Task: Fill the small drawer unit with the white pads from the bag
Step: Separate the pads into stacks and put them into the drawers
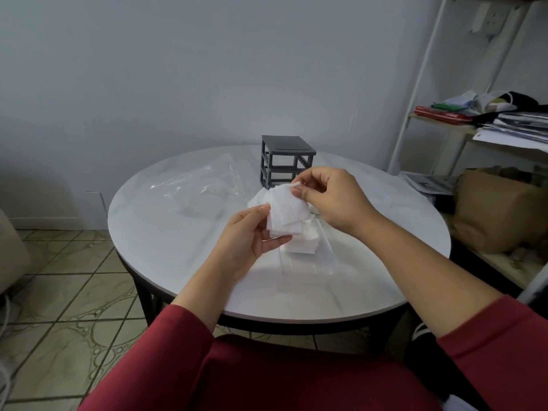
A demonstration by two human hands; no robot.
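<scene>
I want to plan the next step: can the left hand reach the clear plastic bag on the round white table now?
Probably not yet. The left hand holds the bundle of white pads together with the right hand. The clear plastic bag lies unobstructed, left of the dark grey drawer frame.

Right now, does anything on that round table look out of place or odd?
The grey drawer unit is an empty frame: its slots show no drawers. A clear drawer sits out on the table with white pads stacked in it. The clear bag lies crumpled and loose.
</scene>
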